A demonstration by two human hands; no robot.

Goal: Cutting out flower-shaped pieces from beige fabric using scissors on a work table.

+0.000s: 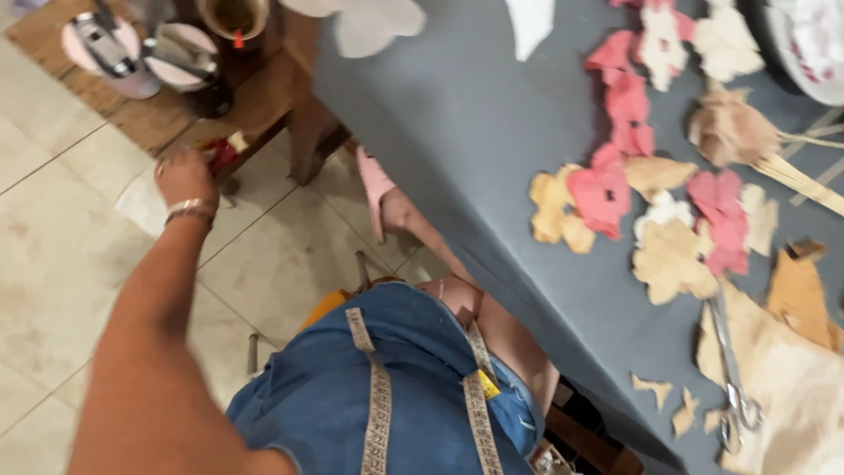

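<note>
Small red thing (pixel 220 155) at edge of low brown wooden side table (pixel 264 97), pinched in left hand (pixel 185 176) (blurry, kind unclear). Reaching step; next calls for firm grip, slow lift. Right hand not seen. Brown round cup (pixel 233 16) shows something red inside. Silver scissors (pixel 730 369) lying on grey cloth table (pixel 457 123) among pink and tan paper flowers (pixel 633 189).

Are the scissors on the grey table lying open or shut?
Shut: the scissors lie flat on tan paper, their blades together in one thin line.
</note>
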